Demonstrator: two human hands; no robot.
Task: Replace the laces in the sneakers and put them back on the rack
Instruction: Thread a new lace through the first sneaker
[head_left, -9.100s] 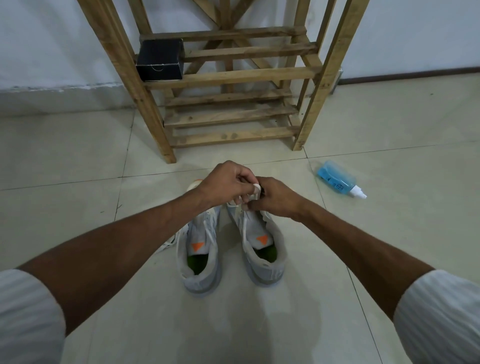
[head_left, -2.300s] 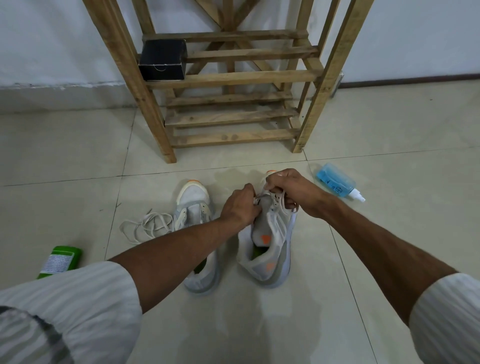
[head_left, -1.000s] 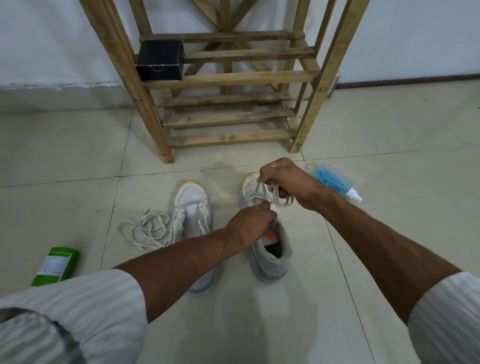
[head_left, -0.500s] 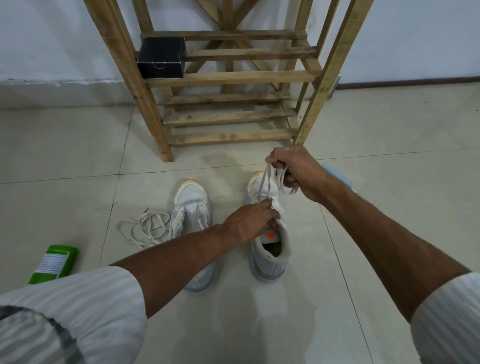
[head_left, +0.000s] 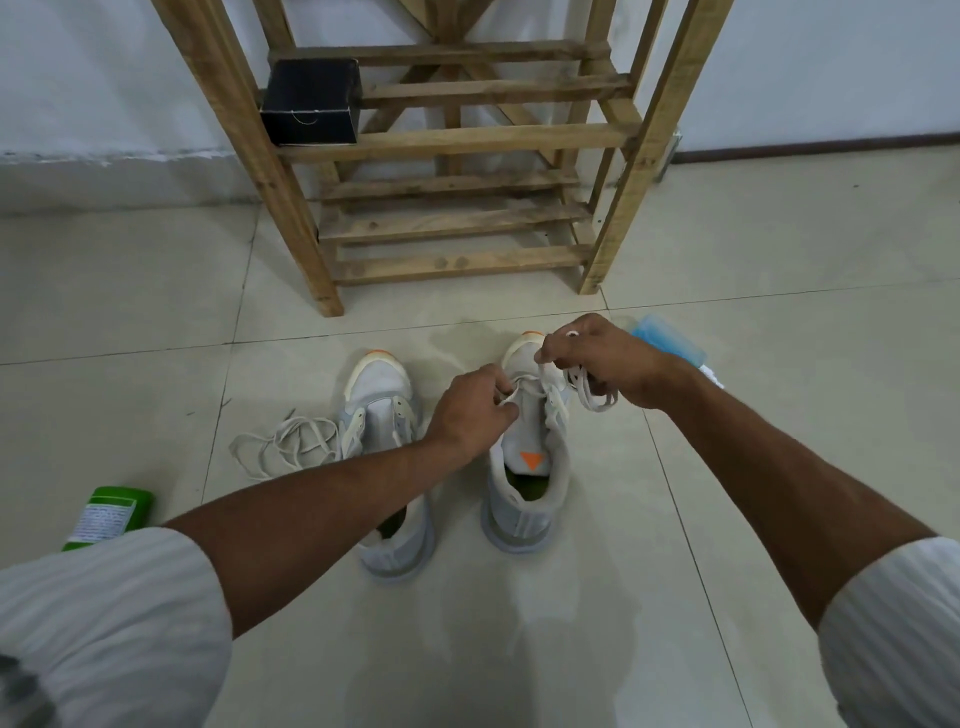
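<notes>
Two white-grey sneakers with orange toe tips stand side by side on the tiled floor, toes toward the rack. The left sneaker (head_left: 382, 410) has no lace; a loose white lace (head_left: 288, 447) lies bunched beside it on the left. Over the right sneaker (head_left: 527, 467), my left hand (head_left: 475, 410) pinches a lace strand near the front eyelets. My right hand (head_left: 608, 358) grips a bunch of the same lace (head_left: 592, 395), loops hanging below the fist. The wooden shoe rack (head_left: 452, 140) stands behind the shoes.
A black box (head_left: 311, 104) sits on the rack's middle shelf at the left. A blue bottle (head_left: 667, 340) lies on the floor behind my right hand. A green bottle (head_left: 109, 514) lies at the left, near my sleeve. The white wall is behind the rack.
My right hand has dropped lower with the bunched lace, closer to the shoe. My left hand has slid forward along the right sneaker's tongue toward the front eyelets.
</notes>
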